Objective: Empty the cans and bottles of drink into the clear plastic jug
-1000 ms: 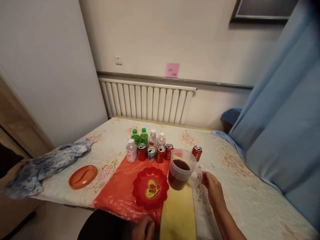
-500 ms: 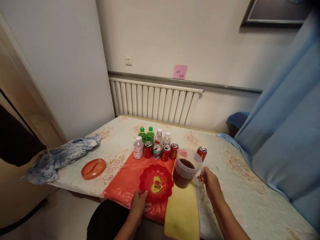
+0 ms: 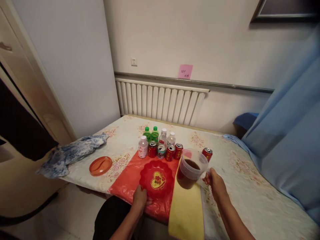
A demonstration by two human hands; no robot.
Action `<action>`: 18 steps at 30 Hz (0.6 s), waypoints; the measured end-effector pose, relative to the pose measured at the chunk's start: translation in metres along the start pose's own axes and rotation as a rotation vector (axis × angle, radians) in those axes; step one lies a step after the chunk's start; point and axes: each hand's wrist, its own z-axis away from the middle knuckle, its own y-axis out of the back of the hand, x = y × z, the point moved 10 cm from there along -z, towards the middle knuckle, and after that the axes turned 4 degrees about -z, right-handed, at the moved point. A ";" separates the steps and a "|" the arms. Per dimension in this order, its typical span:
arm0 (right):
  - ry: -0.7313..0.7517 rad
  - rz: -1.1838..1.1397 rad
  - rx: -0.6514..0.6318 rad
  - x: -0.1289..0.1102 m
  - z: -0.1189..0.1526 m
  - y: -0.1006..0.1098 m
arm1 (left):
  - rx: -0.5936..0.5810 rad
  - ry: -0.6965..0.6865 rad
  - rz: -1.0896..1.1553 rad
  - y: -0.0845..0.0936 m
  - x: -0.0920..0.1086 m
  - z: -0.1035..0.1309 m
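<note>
A scalloped red plastic plate [image 3: 156, 180], with a yellow heart print in its middle, is over the red plastic sheet [image 3: 125, 175]. My left hand [image 3: 140, 198] grips its near-left rim, the fingers partly hidden beneath. My right hand [image 3: 217, 183] is closed round the handle of a clear plastic measuring jug [image 3: 191, 171]. Dark brown liquid fills the lower part of the jug, which is held up beside the plate, above the yellow cloth [image 3: 186, 210]. Whether the plate touches the sheet I cannot tell.
Behind the plate stand several drink cans [image 3: 170, 152], green-capped bottles [image 3: 151, 134] and white-capped bottles [image 3: 143, 147]. One red can [image 3: 207, 154] is apart, right of the jug. An orange lid [image 3: 100, 166] and a blue-white crumpled cloth [image 3: 77, 151] lie left. A blue curtain [image 3: 287, 133] hangs right.
The view has turned slightly left. Relative to the sheet, the plate has shifted a little left in my left hand. The jug stays raised in my right hand.
</note>
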 end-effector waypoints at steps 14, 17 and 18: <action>-0.006 0.031 0.023 -0.012 0.006 -0.001 | 0.134 -0.002 0.139 0.066 0.008 -0.011; 0.004 0.004 0.016 -0.009 0.004 -0.002 | 0.152 -0.001 0.154 0.075 0.007 -0.013; 0.006 -0.014 0.018 -0.007 0.003 -0.002 | 0.157 -0.001 0.159 0.077 0.007 -0.013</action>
